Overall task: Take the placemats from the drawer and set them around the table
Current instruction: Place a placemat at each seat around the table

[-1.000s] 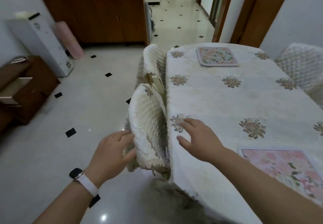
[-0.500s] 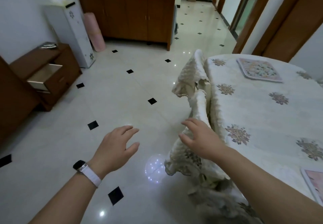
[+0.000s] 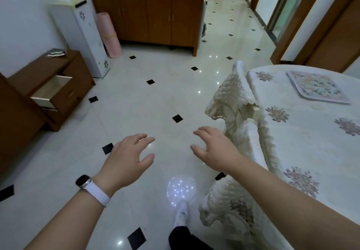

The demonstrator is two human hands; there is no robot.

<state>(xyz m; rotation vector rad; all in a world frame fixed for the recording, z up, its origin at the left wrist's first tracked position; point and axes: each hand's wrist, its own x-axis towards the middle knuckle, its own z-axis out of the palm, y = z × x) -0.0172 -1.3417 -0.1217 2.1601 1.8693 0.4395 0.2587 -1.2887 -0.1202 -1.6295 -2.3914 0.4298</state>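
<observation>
While both hands hover over floor point(image 3: 155, 97), neither holds anything. Left hand point(image 3: 126, 158): palm down, fingers spread, loosely bent, watch point(image 3: 85, 181) on wrist. Right hand point(image 3: 216, 150): palm down, fingers spread, relaxed, just beside chair point(image 3: 247, 138) on its right. Far chair point(image 3: 231, 95) beyond right hand. Placemat point(image 3: 316, 87) flat on table point(image 3: 311, 132), well apart, ahead and right of right hand. Drawer point(image 3: 51, 90) open, well ahead and left of left hand; contents cannot tell.

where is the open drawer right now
In the head view the open drawer is at the far left, pulled out of the low brown chest beside the tall white cabinet, across the floor from the table.
</observation>
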